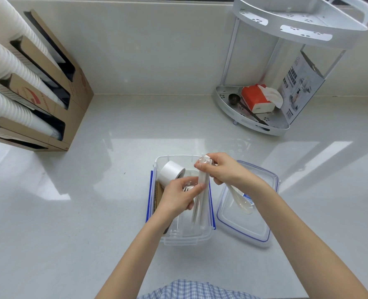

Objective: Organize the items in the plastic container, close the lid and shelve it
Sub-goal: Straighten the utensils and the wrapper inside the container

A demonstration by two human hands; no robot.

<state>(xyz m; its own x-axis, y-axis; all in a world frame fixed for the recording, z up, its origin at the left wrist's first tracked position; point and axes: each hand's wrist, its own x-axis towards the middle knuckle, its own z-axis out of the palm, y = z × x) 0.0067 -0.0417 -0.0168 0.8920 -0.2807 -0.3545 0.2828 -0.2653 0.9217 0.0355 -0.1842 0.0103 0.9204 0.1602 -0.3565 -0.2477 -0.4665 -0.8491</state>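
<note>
A clear plastic container (pixel 185 239) with blue side clips stands on the white counter in front of me. Inside it a white tape roll (pixel 171 172) leans at the far left, with a brown cardboard piece (pixel 158 195) beside it. My right hand (pixel 224 170) grips the top of a bundle of white wrapped sticks (pixel 200 203) that reaches down into the container, and a white plastic spoon (pixel 242 202) hangs from the same hand. My left hand (pixel 178 196) pinches the bundle lower down together with a small clear packet. The lid (pixel 243 229) lies flat to the right of the container.
A white two-tier corner shelf (pixel 254 124) stands at the back right, holding a red tissue pack (pixel 255 99), a dark scoop and a printed box. Cardboard cup dispensers (pixel 49 100) with stacked white cups stand at the left.
</note>
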